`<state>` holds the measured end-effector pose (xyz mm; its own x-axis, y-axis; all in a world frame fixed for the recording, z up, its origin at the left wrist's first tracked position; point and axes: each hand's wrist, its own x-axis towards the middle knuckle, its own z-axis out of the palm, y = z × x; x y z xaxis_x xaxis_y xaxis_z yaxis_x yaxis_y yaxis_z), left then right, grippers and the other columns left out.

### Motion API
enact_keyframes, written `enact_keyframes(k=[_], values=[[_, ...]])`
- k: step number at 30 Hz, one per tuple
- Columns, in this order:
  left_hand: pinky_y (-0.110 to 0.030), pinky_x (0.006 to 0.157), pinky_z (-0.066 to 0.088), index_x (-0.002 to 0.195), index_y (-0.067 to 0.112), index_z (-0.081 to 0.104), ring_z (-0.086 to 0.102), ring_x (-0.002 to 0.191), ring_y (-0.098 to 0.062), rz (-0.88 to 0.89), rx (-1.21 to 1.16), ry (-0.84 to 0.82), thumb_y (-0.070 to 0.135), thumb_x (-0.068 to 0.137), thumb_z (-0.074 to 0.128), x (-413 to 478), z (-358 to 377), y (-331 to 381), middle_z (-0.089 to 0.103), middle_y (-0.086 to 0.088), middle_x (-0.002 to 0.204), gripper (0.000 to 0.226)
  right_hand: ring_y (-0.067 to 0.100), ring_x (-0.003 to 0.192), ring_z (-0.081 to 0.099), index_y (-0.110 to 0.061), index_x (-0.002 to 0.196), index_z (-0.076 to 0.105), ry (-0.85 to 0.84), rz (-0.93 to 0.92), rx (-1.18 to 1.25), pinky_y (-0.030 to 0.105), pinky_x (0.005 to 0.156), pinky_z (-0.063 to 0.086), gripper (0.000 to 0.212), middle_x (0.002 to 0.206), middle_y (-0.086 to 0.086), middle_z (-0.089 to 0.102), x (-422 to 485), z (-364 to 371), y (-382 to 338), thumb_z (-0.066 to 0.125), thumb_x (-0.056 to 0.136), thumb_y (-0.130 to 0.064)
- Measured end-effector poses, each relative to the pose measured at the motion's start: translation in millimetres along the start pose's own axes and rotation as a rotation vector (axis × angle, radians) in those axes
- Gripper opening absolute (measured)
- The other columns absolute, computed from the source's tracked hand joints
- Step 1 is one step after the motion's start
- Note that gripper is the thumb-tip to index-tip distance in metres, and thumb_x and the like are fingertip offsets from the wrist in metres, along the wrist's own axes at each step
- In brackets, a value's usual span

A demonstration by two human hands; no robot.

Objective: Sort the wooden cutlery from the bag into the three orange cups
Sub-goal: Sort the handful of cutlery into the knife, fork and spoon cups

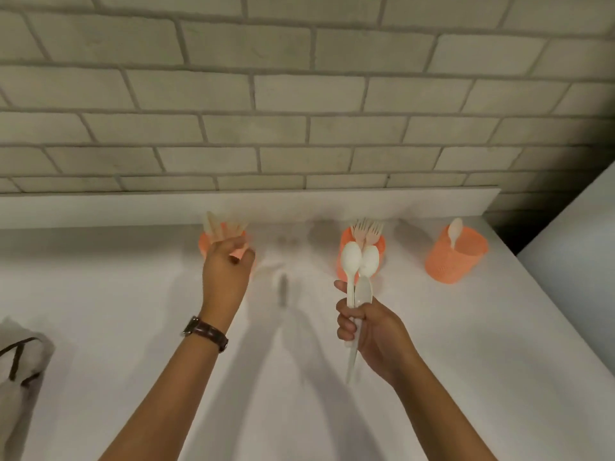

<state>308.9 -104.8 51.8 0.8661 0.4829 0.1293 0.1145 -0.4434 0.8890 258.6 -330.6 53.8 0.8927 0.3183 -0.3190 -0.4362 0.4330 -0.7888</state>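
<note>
Head view: three orange cups stand in a row on the white counter [432, 344] below the brick wall [299, 94]. Taking the middle cup [381, 249] as reference, it holds several forks [366, 229], tines up. The left cup [203, 242], well to its left, holds flat wooden pieces [216, 226], blurred; their type cannot be told. The left hand [226, 271] covers the front of that cup, fingers curled at its rim; whether its grip clasps anything cannot be told. The right cup [456, 254], to the right of the middle cup, holds one spoon [454, 229], bowl up. The right hand [369, 334], in front of the middle cup, has its grip closed around a bundle of spoons [357, 264], bowls upward. A grey bag [23, 361] lies at the counter's far left edge. A wristwatch [206, 331] sits on the left wrist.
</note>
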Motion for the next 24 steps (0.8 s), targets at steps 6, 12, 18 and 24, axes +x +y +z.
enact_keyframes(k=[6,12,18,24], values=[[-0.005,0.051,0.037,0.092,0.032,0.069,0.043,0.05,-0.002,0.058,-0.176,-0.276,0.018,0.088,0.06,-80.8,50.2,45.2,0.056,0.015,0.076,0.018,0.015,0.066,0.051,-0.009,0.114,0.057,0.027,-0.13,-0.078,0.025,0.067,0.048,0.038,0.076,0.002,0.049,-14.3,-55.0,-40.6,0.051,0.076,-0.004],[-0.017,0.053,0.038,0.09,0.033,0.071,0.054,0.076,-0.04,0.05,-0.189,-0.36,0.02,0.088,0.06,-97.9,81.9,69.9,0.065,-0.019,0.082,0.017,0.015,0.079,0.063,-0.003,0.114,0.047,0.119,-0.34,-0.231,0.034,0.087,0.049,0.022,0.084,0.005,0.054,-17.4,-121.0,-102.8,0.037,0.096,0.005],[-0.009,0.055,0.037,0.086,0.031,0.069,0.053,0.073,-0.031,0.034,-0.223,-0.334,0.015,0.088,0.058,-102.3,116.1,95.9,0.067,0.006,0.083,0.02,0.01,0.075,0.065,-0.015,0.101,0.048,0.262,-0.532,-0.467,0.02,0.069,0.051,0.017,0.076,0.0,0.062,7.1,-167.6,-184.0,0.04,0.098,0.0],[-0.021,0.067,0.042,0.088,0.03,0.07,0.052,0.071,-0.018,-0.011,-0.248,-0.279,0.015,0.088,0.058,-107.8,143.0,109.2,0.067,0.009,0.083,0.02,0.01,0.073,0.066,-0.015,0.095,0.047,0.337,-0.572,-0.452,0.019,0.074,0.055,0.02,0.08,0.006,0.054,58.0,-200.2,-222.4,0.041,0.096,0.005]])
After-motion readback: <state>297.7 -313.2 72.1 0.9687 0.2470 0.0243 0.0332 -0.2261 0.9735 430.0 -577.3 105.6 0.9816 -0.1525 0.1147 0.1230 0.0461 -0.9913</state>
